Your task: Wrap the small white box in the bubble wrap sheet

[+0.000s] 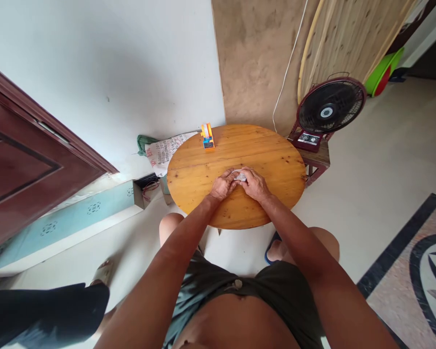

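Note:
A small whitish, partly see-through object (pixel 241 176) lies between my two hands over the middle of the round wooden table (pixel 240 212). My left hand (pixel 224 185) has its fingers closed on the object's left side. On the right side, my right hand (pixel 254 182) holds it with thumb and fingers curled in. Both hands rest close together, fingertips nearly meeting. What exactly the object is cannot be made out. An orange and blue tape dispenser (pixel 207 136) stands near the table's far left edge.
A dark red fan (pixel 327 112) stands on a small wooden stand (pixel 318 157) right of the table. A printed sack (pixel 165 154) leans by the wall at the left. Another person's dark-clothed leg (pixel 47 312) shows at the lower left.

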### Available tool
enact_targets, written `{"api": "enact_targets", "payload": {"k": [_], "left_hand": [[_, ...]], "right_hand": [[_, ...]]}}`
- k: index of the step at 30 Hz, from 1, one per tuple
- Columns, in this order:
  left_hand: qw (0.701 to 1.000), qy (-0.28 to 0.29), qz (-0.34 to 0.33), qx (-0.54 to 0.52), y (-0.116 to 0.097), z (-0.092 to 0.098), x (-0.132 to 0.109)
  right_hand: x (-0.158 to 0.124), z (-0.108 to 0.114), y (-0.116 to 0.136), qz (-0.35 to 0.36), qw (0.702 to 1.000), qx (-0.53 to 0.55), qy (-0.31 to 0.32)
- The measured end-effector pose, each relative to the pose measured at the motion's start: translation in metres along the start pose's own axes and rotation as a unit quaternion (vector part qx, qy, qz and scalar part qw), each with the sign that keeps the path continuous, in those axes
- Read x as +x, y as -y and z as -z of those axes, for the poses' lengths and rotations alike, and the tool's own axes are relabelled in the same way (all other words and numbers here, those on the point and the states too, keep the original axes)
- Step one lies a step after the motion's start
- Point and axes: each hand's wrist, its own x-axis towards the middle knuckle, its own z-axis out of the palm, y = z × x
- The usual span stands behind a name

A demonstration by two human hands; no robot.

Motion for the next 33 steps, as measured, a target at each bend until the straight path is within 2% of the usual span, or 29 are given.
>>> {"api": "enact_targets", "payload": {"k": [12, 22, 28, 33], "left_hand": [[1.0, 0.003, -0.014, -0.019, 0.001, 0.001, -0.002], [0.998, -0.025, 0.02, -0.045, -0.01, 0.003, -0.005], [0.99, -0.049, 0.047, -0.127, -0.001, 0.0, -0.002], [0.987, -0.009, 0.008, -0.158, 0.006, 0.0, 0.0]], "right_hand": [[0.0, 0.002, -0.004, -0.079, 0.995, 0.044, 0.034], [-0.002, 0.004, -0.002, -0.077, 0.995, 0.028, 0.062], [-0.001, 0.005, -0.002, -0.069, 0.996, 0.037, 0.042], [-0.001, 0.007, -0.003, -0.055, 0.996, 0.051, 0.043]]}}
